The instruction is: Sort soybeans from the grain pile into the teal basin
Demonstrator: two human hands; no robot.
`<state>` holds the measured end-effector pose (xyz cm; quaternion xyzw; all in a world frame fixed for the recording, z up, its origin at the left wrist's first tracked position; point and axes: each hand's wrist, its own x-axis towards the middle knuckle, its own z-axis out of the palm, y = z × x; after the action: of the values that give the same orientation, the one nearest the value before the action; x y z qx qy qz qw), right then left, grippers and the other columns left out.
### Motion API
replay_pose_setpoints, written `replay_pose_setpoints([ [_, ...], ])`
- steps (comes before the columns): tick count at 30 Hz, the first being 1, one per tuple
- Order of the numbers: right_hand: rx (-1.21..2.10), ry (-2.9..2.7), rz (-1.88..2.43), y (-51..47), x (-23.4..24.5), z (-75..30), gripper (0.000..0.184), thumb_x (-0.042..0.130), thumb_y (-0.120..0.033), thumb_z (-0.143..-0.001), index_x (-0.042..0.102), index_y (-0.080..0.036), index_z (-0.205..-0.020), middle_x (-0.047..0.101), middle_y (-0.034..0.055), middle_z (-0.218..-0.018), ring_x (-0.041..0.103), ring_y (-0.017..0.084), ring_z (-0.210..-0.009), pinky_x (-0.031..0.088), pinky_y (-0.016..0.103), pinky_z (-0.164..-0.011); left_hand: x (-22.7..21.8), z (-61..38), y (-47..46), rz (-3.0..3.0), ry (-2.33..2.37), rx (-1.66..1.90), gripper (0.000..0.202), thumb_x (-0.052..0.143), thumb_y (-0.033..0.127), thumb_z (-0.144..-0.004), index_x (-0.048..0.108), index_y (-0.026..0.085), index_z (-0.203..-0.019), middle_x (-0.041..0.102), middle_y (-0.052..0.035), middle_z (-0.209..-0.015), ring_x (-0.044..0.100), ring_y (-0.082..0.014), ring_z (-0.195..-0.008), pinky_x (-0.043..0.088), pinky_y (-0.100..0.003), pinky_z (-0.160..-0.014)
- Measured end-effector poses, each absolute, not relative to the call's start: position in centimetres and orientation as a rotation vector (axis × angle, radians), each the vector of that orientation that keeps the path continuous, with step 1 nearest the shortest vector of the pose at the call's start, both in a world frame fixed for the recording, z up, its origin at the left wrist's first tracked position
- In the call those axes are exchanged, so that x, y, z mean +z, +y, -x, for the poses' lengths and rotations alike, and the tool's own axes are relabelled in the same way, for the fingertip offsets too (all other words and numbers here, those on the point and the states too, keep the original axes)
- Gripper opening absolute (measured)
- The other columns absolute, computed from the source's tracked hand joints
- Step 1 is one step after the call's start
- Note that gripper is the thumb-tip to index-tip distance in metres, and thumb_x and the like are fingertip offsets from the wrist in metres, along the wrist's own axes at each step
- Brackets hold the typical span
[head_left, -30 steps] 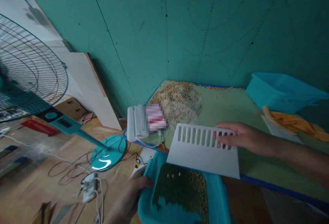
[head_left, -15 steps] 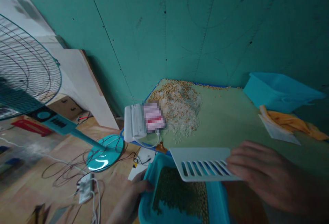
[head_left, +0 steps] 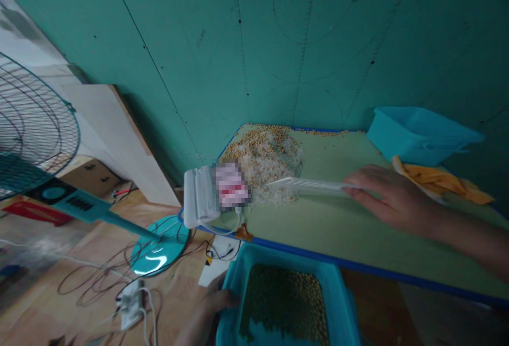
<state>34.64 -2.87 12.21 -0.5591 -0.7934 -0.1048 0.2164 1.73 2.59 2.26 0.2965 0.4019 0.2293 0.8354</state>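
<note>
My right hand [head_left: 382,195] is closed on the right end of a flat white slotted plastic piece [head_left: 314,185], seen nearly edge-on above the table. Its far left end is at the near side of a heap [head_left: 274,158] of tan beans and whitish, translucent grains; whether it touches them I cannot tell. My left hand [head_left: 210,303] grips the left wall of a blue plastic bin [head_left: 345,303] below the table's front edge. Inside the bin lie dark green grains [head_left: 274,293] and tan beans [head_left: 316,303]. The left fingers are partly hidden.
On the green table [head_left: 338,229], a white device [head_left: 201,195] stands beside the heap. A second blue bin [head_left: 425,139] and an orange cloth [head_left: 445,179] are at the right. To the left stand a fan [head_left: 75,200], loose cables and a power strip [head_left: 131,303]. A green wall [head_left: 302,44] rises behind.
My right hand has moved the slotted piece up and away from over the bin to above the table, tilting it edge-on. My left hand stays on the bin. The view has shifted slightly.
</note>
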Motion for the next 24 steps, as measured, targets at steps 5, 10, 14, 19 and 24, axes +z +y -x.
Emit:
replay_pose_setpoints([
  [5, -0.101, -2.126, 1.740, -2.9, 12.3, -37.0, 0.017, 0.039, -0.025, -0.084, 0.053, -0.017, -0.089, 0.062, 0.0103, -0.082, 0.055, 0.021, -0.079, 0.041, 0.035, -0.069, 2.7, -3.0, 2.3, -0.548, 0.777, 0.457, 0.041, 0.051, 0.000, -0.052, 0.071, 0.022, -0.080, 0.062, 0.0025, -0.042, 0.056, -0.0137, -0.041, 0.045, -0.023, -0.048],
  [10, -0.147, -2.130, 1.683, -3.5, 11.7, -38.4, 0.018, 0.041, -0.029, -0.083, 0.056, -0.021, -0.086, 0.063, 0.0056, -0.077, 0.055, 0.020, -0.074, 0.041, 0.035, -0.068, 1.7, -3.0, 2.5, -0.564, 0.780, 0.428, 0.040, 0.054, 0.005, -0.048, 0.071, 0.021, -0.081, 0.064, 0.0020, -0.048, 0.052, -0.0108, -0.040, 0.041, -0.019, -0.044],
  [14, -0.185, -2.184, 1.637, -3.9, 11.4, -39.3, 0.015, 0.042, -0.028, -0.082, 0.056, -0.022, -0.086, 0.062, 0.0022, -0.075, 0.056, 0.019, -0.073, 0.041, 0.035, -0.070, 0.7, -2.7, 3.3, -0.654, 0.886, 0.401, 0.034, 0.053, 0.001, -0.041, 0.072, 0.016, -0.064, 0.062, 0.0036, -0.043, 0.046, -0.0064, -0.037, 0.035, -0.015, -0.040],
  [19, -0.168, -2.186, 1.633, -4.6, 11.3, -40.1, 0.012, 0.044, -0.027, -0.082, 0.054, -0.024, -0.088, 0.062, 0.0019, -0.078, 0.055, 0.019, -0.077, 0.041, 0.034, -0.070, 0.6, -2.2, 3.6, -0.696, 0.930, 0.403, 0.036, 0.051, -0.004, -0.041, 0.072, 0.012, -0.066, 0.055, 0.0047, -0.036, 0.045, -0.0094, -0.039, 0.033, -0.019, -0.041],
  [24, -0.161, -2.188, 1.623, -5.1, 11.6, -39.7, 0.011, 0.044, -0.028, -0.082, 0.053, -0.026, -0.087, 0.062, 0.0009, -0.078, 0.055, 0.019, -0.078, 0.041, 0.035, -0.071, 1.5, -2.6, 2.9, -0.629, 0.888, 0.398, 0.040, 0.055, 0.002, -0.049, 0.071, 0.019, -0.082, 0.062, 0.0038, -0.048, 0.050, -0.0111, -0.045, 0.038, -0.019, -0.046],
])
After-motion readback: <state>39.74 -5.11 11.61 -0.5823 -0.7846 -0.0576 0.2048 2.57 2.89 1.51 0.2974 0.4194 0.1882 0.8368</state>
